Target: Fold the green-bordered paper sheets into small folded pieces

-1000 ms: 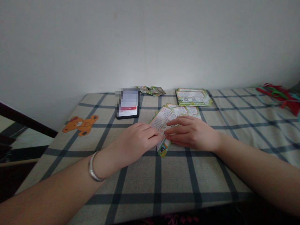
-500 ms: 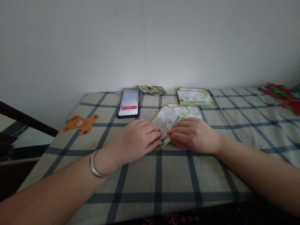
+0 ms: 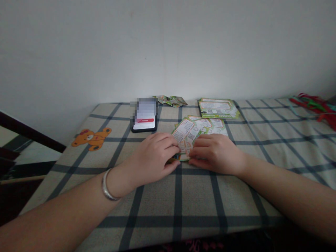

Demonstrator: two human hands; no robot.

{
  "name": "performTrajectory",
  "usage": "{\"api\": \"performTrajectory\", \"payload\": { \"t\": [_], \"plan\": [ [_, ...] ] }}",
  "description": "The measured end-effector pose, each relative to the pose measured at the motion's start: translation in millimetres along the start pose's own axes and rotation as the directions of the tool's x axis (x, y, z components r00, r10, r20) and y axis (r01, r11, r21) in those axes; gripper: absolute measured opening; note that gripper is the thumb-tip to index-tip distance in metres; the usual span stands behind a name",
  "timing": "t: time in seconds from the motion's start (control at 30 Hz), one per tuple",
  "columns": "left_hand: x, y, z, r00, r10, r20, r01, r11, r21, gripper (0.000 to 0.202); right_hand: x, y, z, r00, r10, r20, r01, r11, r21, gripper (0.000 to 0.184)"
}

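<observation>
Several green-and-white printed cards [image 3: 193, 131] lie overlapping on the checked cloth in front of me. My left hand [image 3: 159, 154], with a silver bangle at its wrist, is closed on their near left edge, thumb below and bent fingers above. A dark bit of a card's underside shows between that thumb and the fingers. My right hand [image 3: 214, 152] curls over the near right part of the same cards, its fingers together. The palms and part of the cards are hidden under both hands.
A phone [image 3: 144, 120] with a lit screen lies beyond my left hand. Crumpled green wrappers [image 3: 175, 101] rest by the wall, and a stack of similar cards [image 3: 217, 108] sits behind my right hand. An orange bear cutout [image 3: 91, 139] is at left, red-and-green items [image 3: 320, 110] far right.
The near corner of the cards is drawn back between my hands and no longer juts out below the fingers. My left thumb has parted slightly from its fingers; my right hand has shifted slightly.
</observation>
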State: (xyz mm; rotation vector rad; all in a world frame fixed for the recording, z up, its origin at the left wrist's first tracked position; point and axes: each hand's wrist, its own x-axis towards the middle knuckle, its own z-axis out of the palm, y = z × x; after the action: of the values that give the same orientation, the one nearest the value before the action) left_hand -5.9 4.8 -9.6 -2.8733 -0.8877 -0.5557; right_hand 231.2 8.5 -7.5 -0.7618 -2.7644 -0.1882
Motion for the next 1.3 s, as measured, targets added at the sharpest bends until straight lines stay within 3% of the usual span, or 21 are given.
{"api": "performTrajectory", "payload": {
  "t": [0.3, 0.57, 1.1, 1.3],
  "plan": [
    [-0.5, -4.4, -1.3, 0.999, 0.005, 0.031, -0.004, 0.999, -0.034, 0.017, -0.9, 2.7, -1.0, 0.996, 0.042, 0.075, -0.051, 0.991, 0.125, 0.025],
    [0.1, -3.0, -3.4, 0.999, 0.047, 0.017, -0.048, 0.998, 0.031, 0.017, -0.9, 1.4, -0.9, 0.997, 0.065, 0.051, -0.071, 0.988, 0.135, 0.02],
    [3.4, -0.7, -1.5, 0.97, 0.239, -0.052, -0.222, 0.949, 0.225, 0.029, 5.7, -8.3, 0.8, 0.998, 0.023, 0.066, -0.021, 0.999, -0.032, 0.024],
    [3.8, -1.2, -2.6, 0.985, 0.168, -0.042, -0.158, 0.971, 0.181, 0.025, 7.0, -14.1, 2.2, 0.998, 0.038, 0.043, -0.033, 0.993, -0.111, 0.022]
  ]
}}
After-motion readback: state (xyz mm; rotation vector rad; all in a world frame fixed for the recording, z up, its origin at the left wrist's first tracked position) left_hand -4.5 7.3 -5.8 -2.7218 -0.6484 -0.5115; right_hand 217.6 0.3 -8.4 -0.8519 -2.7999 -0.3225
